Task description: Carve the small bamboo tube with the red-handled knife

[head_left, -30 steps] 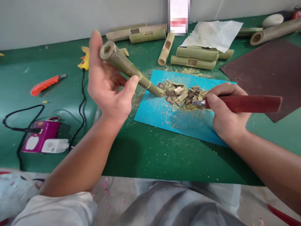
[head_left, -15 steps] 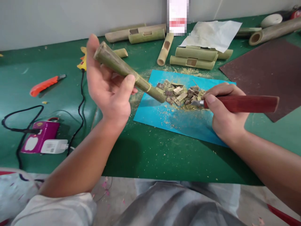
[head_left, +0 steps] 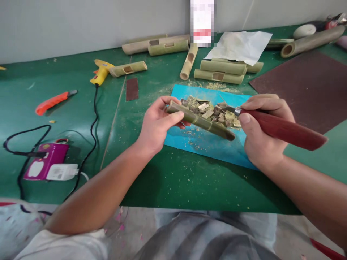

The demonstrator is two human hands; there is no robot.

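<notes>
My left hand (head_left: 162, 122) is closed around the upper left end of a green bamboo tube (head_left: 202, 121), which slants down to the right above the blue sheet (head_left: 206, 146). In my right hand (head_left: 267, 126) is a carving knife (head_left: 290, 133) with a thick red wooden handle and a metal ferrule. Its short blade points left and stands apart from the tube. Behind the tube, a heap of bamboo chips and shavings (head_left: 208, 108) lies on the blue sheet.
Cut bamboo tubes (head_left: 222, 67) lie at the back, some under white paper (head_left: 238, 45). To the left are a yellow glue gun (head_left: 101, 72), an orange utility knife (head_left: 52, 103) and a purple power box (head_left: 48, 160) with cords. A brown sheet (head_left: 303, 86) lies at right.
My left hand has lowered the bamboo tube and brought it right, over the blue sheet. The knife in my right hand has tilted, its handle end dropping. The glue gun now shows fully.
</notes>
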